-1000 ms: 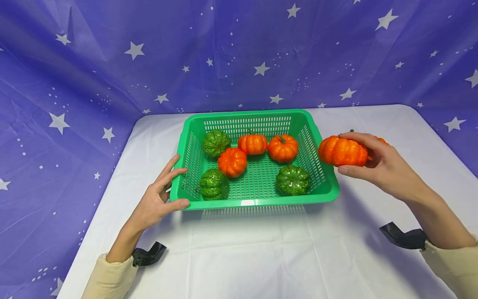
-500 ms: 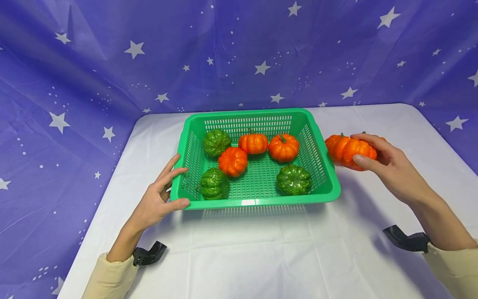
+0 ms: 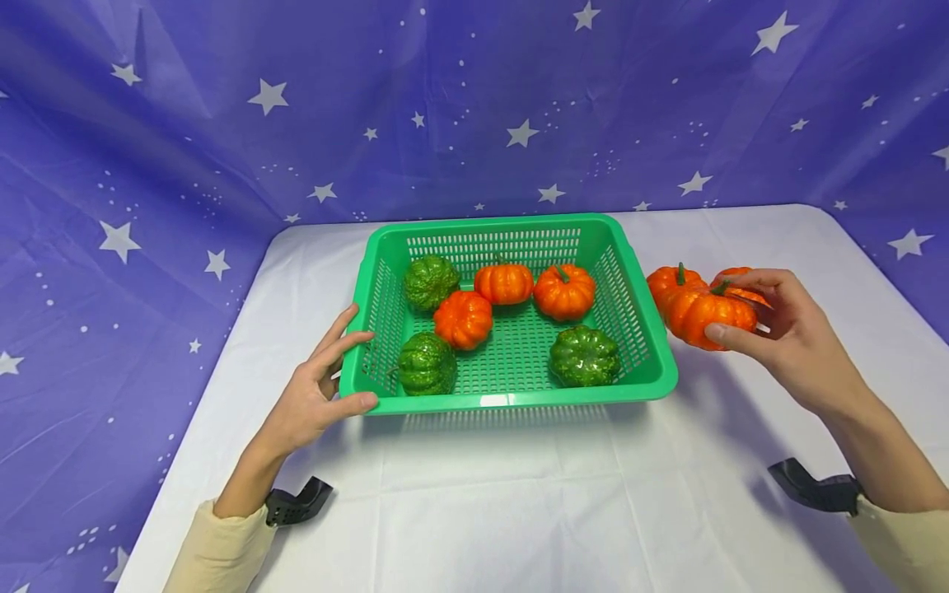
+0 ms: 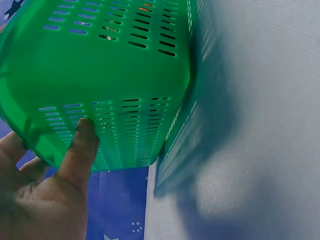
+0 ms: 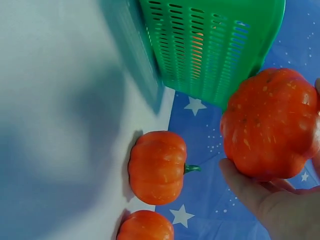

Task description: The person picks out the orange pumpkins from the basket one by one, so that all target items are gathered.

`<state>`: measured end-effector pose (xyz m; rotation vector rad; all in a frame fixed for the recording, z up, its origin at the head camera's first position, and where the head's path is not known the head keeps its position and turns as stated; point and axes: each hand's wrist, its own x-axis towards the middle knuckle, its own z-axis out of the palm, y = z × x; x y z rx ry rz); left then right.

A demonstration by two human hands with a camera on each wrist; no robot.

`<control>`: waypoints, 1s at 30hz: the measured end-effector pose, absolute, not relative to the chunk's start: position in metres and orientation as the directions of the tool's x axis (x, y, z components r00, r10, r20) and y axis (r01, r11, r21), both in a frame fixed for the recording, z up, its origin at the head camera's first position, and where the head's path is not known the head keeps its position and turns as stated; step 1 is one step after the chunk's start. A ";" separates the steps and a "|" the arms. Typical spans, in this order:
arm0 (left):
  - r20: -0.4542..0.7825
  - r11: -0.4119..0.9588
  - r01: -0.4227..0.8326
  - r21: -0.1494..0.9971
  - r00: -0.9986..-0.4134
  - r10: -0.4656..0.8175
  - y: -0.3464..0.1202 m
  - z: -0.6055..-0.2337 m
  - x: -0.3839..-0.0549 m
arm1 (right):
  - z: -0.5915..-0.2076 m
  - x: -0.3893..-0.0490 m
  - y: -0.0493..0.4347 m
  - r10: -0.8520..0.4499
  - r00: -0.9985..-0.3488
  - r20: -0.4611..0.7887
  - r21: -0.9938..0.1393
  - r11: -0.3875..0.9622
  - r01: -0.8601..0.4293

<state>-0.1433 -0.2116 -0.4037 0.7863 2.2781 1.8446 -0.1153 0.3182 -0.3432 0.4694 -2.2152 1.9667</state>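
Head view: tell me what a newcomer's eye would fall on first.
Most likely the bright green basket in the middle, holding three orange pumpkins and three green ones. Next, the orange pumpkin in the right hand, to the basket's right. Behind hangs a purple cloth with white stars.

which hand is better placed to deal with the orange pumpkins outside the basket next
Probably the right hand: it grips an orange pumpkin beside the green basket, near two others on the table. The left hand touches the basket's opposite end.
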 end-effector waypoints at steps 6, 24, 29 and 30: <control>0.236 0.126 0.322 0.938 -0.861 0.451 -0.211 -0.404 -0.144 | -0.346 -0.114 0.323 -0.076 -0.975 0.207 -0.911 0.350 -0.220; 0.231 0.119 0.314 0.942 -0.862 0.451 -0.212 -0.406 -0.142 | -0.374 -0.107 0.345 0.023 -0.998 -0.064 -0.769 0.636 0.064; 0.226 0.126 0.313 0.941 -0.862 0.454 -0.212 -0.405 -0.143 | -0.383 -0.108 0.350 0.006 -0.998 -0.068 -0.772 0.633 0.056; 0.227 0.120 0.312 0.943 -0.861 0.455 -0.212 -0.405 -0.143 | -0.385 -0.108 0.351 0.001 -0.998 -0.063 -0.773 0.632 0.050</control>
